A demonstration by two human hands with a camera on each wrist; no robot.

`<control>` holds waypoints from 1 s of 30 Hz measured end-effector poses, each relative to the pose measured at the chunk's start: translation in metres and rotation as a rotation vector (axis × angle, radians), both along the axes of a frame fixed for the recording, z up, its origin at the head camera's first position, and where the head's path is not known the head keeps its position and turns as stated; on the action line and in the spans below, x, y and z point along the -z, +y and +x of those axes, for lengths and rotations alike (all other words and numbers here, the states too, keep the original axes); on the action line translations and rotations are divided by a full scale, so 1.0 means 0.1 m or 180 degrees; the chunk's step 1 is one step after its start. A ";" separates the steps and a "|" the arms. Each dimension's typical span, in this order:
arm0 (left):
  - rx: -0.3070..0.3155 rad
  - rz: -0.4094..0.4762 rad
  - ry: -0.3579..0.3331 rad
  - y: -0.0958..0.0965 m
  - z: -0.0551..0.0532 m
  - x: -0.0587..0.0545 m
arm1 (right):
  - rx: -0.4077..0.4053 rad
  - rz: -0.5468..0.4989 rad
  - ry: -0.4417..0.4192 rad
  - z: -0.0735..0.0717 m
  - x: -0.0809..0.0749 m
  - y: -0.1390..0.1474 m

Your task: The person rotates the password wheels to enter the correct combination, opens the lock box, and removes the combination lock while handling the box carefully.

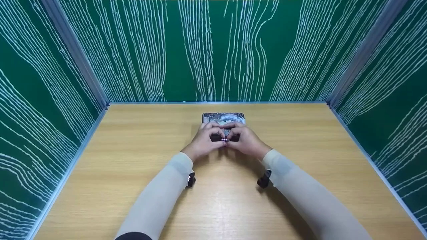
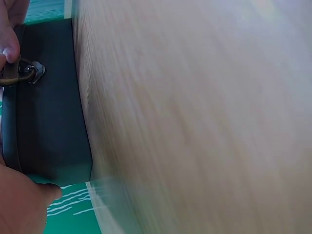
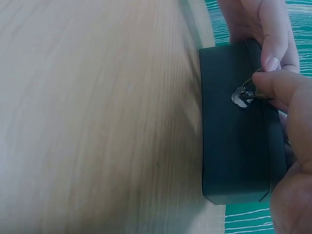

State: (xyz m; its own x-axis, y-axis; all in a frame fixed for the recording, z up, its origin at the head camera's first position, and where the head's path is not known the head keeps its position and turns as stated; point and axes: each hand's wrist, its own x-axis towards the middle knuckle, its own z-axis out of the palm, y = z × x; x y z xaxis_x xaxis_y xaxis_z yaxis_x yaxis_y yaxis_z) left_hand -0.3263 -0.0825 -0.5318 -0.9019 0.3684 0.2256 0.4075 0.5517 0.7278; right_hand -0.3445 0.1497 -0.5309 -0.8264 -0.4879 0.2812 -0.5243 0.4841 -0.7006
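A small dark box [image 3: 234, 151] with a patterned picture lid [image 1: 230, 117] stands on the table, its plain front facing the person. A metal clasp [image 3: 242, 97] with a wire loop sits at the middle of the front, by the lid's edge. Both hands meet there. The left hand [image 1: 207, 139] has its thumb and bent fingers pinched at the clasp from the left. From the right, the right hand [image 1: 246, 140] pinches the clasp's loop between thumb and finger. In the head view the hands cover most of the box front.
The wooden table [image 1: 220, 200] spreads around the box on every side. Green panels with white wavy lines [image 1: 186, 50] close off the back and both sides, joined by grey metal posts [image 1: 360, 53]. Dark wrist devices [image 1: 264, 180] hang under both light sleeves [image 1: 166, 196].
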 end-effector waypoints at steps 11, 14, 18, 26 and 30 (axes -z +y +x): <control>0.0056 0.0006 0.0020 0.01 -0.01 0.01 | -0.0049 -0.0037 0.0057 0.02 -0.02 -0.01; 0.0066 0.0037 0.0016 0.01 -0.01 0.01 | -0.0028 -0.0040 0.0032 0.02 -0.03 -0.01; 0.0089 0.0016 0.0025 0.00 -0.01 0.01 | -0.0030 -0.0047 0.0010 0.02 -0.03 -0.01; 0.0047 -0.0018 -0.0025 0.00 -0.01 0.01 | -0.0017 -0.0032 -0.0016 0.01 -0.02 -0.01; 0.0031 -0.0042 -0.0029 0.00 -0.01 0.00 | -0.0003 -0.0020 -0.0024 0.00 -0.02 0.00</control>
State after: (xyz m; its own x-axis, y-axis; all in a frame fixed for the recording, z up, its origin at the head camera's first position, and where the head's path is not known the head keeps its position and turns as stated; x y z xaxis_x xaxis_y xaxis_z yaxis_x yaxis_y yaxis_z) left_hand -0.3274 -0.0821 -0.5322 -0.9003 0.3800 0.2124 0.4061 0.5574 0.7242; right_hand -0.3441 0.1493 -0.5293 -0.8280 -0.4869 0.2779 -0.5193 0.4792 -0.7076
